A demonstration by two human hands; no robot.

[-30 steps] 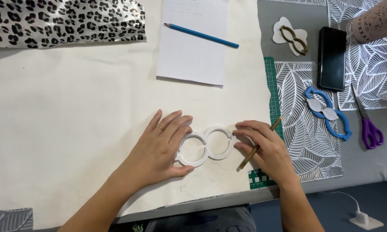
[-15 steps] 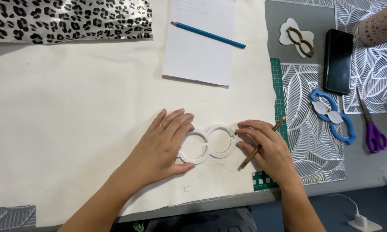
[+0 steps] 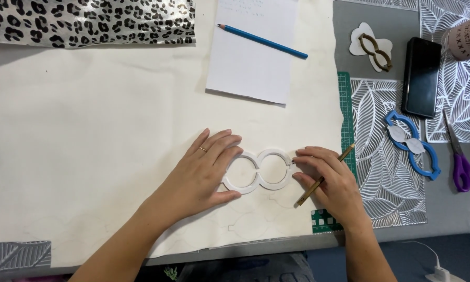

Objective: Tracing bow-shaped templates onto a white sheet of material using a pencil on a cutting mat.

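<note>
Your left hand [image 3: 203, 175] lies flat, pinning the white template [image 3: 259, 170] on the cream sheet [image 3: 88, 156], while your right hand [image 3: 329, 183] grips a pencil [image 3: 323, 176] at its right end; faint outlines below it look already traced, this one seemingly unfinished.

You can see one screen here. It is a phone [image 3: 421, 76], and it lies flat on the table, far up on your right side. It is a tall, thin block with round corners. Its screen is black and dark, with nothing lit on it. It lies partly on a grey mat [image 3: 396, 23] and partly on a sheet with white leaf shapes [image 3: 467, 112]. There are no boxes, packs, labels or signs here.
</note>
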